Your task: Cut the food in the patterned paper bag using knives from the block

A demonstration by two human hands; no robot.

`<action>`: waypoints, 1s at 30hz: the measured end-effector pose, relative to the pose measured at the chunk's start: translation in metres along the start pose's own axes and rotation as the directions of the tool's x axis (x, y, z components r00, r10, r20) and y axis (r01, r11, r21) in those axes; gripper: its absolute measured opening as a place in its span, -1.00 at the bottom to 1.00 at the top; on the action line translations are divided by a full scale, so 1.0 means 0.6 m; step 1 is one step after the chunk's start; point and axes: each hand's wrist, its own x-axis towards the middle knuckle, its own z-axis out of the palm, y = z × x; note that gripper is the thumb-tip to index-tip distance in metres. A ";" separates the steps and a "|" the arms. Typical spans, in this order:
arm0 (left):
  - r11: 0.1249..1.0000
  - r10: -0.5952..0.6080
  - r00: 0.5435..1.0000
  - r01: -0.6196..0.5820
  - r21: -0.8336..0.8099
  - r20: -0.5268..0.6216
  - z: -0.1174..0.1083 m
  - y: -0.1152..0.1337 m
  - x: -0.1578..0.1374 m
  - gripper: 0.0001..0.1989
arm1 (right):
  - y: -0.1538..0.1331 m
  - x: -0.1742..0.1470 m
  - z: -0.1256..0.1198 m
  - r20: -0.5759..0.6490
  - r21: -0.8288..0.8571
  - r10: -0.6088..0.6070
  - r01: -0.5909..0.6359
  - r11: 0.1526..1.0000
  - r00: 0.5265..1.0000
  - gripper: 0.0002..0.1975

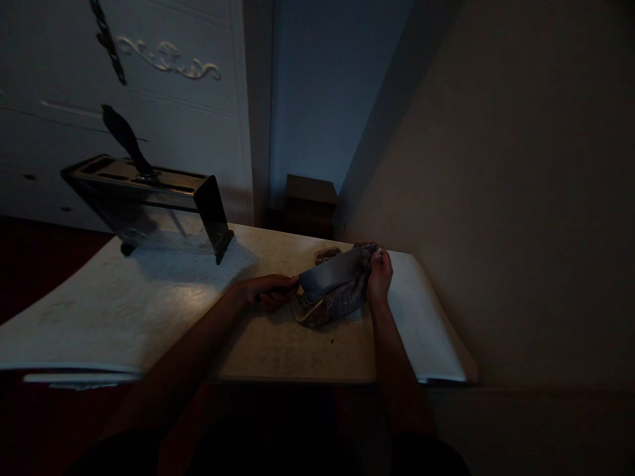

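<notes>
My left hand [272, 292] is closed around the dark handle of a broad-bladed kitchen knife [330, 274]. The blade points right and slightly upward, above a crumpled, dark patterned cloth [342, 305] on the table. At the far end of the blade, my right hand [380, 274] grips a bunched part of that cloth against or beside the blade; the dim light hides exactly where they touch. A small brownish folded piece [327, 255] shows behind the blade, perhaps part of the same cloth.
A knife block [206, 188] with see-through sides stands at the table's back left, a black-handled knife [126, 139] upright in it. The pale table [173, 317] meets a wall [520, 198] on the right. Behind are a white panelled door [188, 119] and a brown box [311, 192].
</notes>
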 end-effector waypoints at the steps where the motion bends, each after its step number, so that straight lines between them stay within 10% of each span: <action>1: 1.000 0.003 1.000 -0.003 0.002 -0.006 -0.002 -0.001 0.001 -0.68 | -0.001 -0.003 0.004 0.061 0.013 0.004 -0.005 1.000 0.998 -0.55; 30: 0.977 0.214 0.974 -0.215 -0.009 -0.071 -0.024 0.003 0.008 -0.71 | 0.036 -0.002 0.006 0.021 0.067 0.321 -0.321 0.945 0.947 -0.52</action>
